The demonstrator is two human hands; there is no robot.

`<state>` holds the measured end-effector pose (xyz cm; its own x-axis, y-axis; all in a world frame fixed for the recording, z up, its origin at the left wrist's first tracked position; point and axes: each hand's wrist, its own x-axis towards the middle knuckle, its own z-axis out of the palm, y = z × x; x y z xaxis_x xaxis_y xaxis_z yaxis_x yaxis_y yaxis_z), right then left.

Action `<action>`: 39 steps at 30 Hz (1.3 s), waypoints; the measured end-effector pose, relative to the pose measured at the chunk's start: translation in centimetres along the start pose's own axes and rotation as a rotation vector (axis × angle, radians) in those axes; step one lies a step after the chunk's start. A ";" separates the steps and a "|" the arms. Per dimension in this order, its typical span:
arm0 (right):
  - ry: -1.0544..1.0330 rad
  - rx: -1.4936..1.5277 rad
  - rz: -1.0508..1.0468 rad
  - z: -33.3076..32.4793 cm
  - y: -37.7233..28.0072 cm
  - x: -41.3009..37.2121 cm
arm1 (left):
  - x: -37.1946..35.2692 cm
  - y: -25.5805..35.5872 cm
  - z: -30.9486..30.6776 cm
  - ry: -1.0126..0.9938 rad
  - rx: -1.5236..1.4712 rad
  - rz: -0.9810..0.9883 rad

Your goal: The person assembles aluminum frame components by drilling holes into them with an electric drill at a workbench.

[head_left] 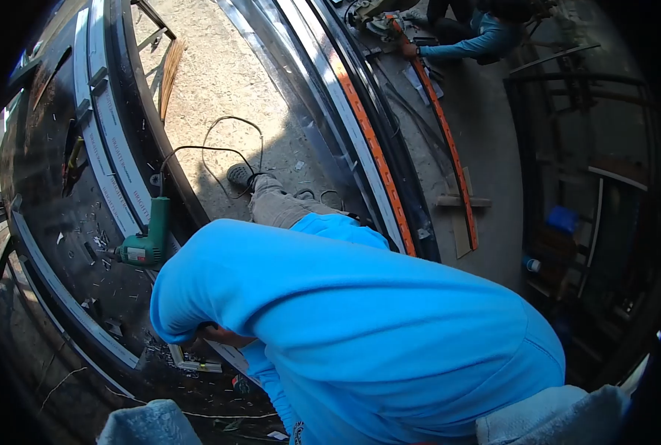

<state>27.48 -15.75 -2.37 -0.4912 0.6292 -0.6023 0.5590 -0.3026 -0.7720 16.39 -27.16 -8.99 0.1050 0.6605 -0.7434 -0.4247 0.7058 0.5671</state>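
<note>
My right arm, in a bright blue sleeve, reaches across the middle and lower view and hides most of the work below it. Only a strip of skin of my right hand or wrist [227, 337] shows under the sleeve; its fingers are hidden. My left hand is not visible. Close to the sleeve, a green power drill [146, 243] lies on the dark bench with its bit pointing left. Below the cuff is a pale angled metal piece [189, 363] among scattered metal bits. Film-covered metal profiles [112, 141] run along the bench beyond the drill.
Pliers [72, 165] lie on the dark bench [41, 193] at left. The drill's black cord [210, 147] loops over the floor near my shoe [239, 175]. Long profiles with an orange strip [367, 141] stretch beside me. Another person [479, 41] works at upper right by an orange bar [449, 141].
</note>
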 end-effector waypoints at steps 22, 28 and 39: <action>-0.347 -0.476 -0.474 2.3 -8.1 2.2 | -5.2 2.5 3.8 0.078 0.021 0.366; -0.587 -0.820 -0.293 -14.9 -11.3 -5.0 | -8.9 5.7 -2.3 0.701 0.672 0.818; -0.164 -1.506 -0.320 -33.4 -15.3 3.5 | -3.5 10.5 -9.1 0.670 1.219 0.514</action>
<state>39.53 15.05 14.08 -0.7263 0.4117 -0.5505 0.5031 0.8641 -0.0176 3.41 -24.35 -3.68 -0.3879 0.8992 -0.2027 0.7476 0.4355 0.5014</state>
